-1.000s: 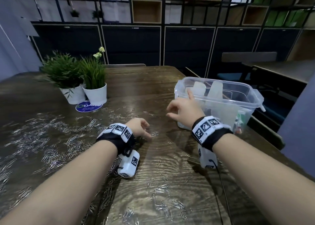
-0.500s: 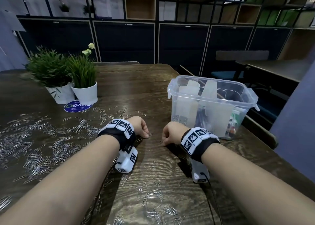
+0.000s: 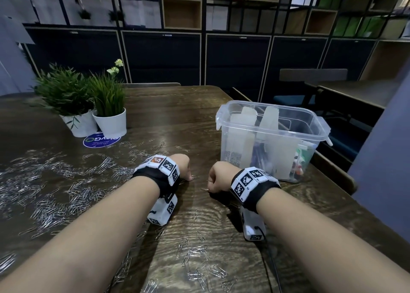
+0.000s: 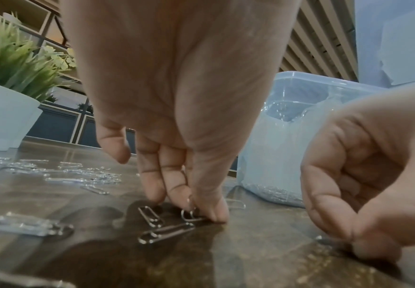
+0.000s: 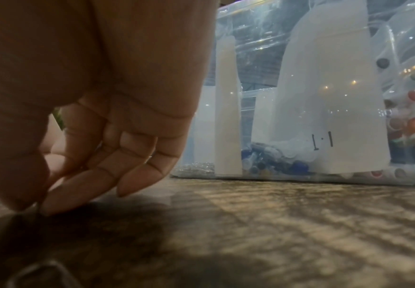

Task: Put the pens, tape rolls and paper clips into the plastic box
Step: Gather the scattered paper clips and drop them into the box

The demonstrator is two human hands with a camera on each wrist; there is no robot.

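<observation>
A person's two hands work low over a dark wooden table (image 3: 199, 106) strewn with silver paper clips (image 3: 55, 195). The left hand (image 3: 183, 165) has its fingertips (image 4: 211, 212) down on the wood, thumb and fingers pinching a single paper clip (image 4: 189, 216). The right hand (image 3: 218, 177), curled, pinches another paper clip (image 3: 205, 189) against the table. Just beyond the right hand stands the clear plastic box (image 3: 224, 115), open-topped, holding white dividers (image 3: 241, 126), pens (image 3: 298, 161) and some clips. Two potted plants (image 3: 108, 106) stand far left.

Bare tabletop (image 3: 199, 137) between plant pots (image 3: 109, 122) and plastic box (image 3: 224, 141), loose paper clips (image 3: 66, 177) thick across the left.
</observation>
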